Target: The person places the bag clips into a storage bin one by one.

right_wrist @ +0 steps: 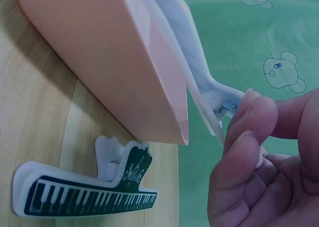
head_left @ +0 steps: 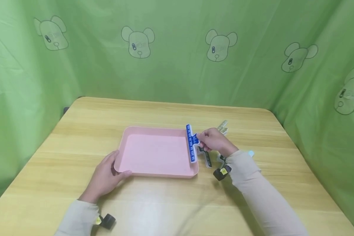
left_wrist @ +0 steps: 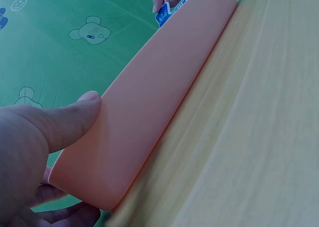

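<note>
A pink tray [head_left: 153, 154] lies on the table. My left hand [head_left: 104, 175] holds its near left corner, the thumb on the front wall [left_wrist: 134, 112] and the fingers around the left side. My right hand [head_left: 215, 141] pinches the handle of a blue clip [head_left: 191, 144] with a piano-key pattern. The clip is over the tray's right rim; in the right wrist view its white jaws reach over the wall, and whether they touch it I cannot tell. Below that hand a dark green piano-key clip [right_wrist: 89, 197] lies on the table beside the tray.
Behind the right hand lies a gold piano-key clip [head_left: 223, 126]. Another clip [head_left: 221, 158] is partly hidden beneath the right wrist, and a light blue piece [head_left: 251, 153] shows beyond the sleeve. A green curtain [head_left: 177, 78] surrounds the wooden table [head_left: 153, 209].
</note>
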Tool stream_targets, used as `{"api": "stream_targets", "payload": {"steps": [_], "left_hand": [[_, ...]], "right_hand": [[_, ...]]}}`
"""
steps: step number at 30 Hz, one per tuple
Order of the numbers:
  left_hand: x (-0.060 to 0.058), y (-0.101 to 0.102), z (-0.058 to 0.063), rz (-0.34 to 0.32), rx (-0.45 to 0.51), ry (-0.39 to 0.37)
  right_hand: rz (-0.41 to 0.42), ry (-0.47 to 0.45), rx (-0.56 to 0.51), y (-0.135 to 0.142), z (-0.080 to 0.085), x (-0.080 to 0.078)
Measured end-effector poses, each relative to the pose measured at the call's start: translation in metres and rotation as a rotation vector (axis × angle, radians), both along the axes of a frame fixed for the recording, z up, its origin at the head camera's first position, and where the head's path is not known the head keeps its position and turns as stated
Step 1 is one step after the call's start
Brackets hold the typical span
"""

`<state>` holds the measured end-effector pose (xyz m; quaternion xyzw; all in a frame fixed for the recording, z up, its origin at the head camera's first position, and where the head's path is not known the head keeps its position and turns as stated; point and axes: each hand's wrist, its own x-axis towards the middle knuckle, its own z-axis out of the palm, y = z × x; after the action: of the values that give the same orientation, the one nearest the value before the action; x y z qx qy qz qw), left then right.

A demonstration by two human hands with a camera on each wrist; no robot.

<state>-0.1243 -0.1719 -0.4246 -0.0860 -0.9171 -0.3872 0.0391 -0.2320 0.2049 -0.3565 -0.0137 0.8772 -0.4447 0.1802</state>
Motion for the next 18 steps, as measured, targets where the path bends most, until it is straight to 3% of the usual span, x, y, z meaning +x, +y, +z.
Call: {"api": "stream_targets", "payload": {"steps": [18], "left_hand": [[0.0004, 0.0003, 0.0015, -0.004, 0.003, 0.004]], "right_hand": [[-0.001, -0.004, 0.02, -0.0004, -0.0009, 0.0013]]}}
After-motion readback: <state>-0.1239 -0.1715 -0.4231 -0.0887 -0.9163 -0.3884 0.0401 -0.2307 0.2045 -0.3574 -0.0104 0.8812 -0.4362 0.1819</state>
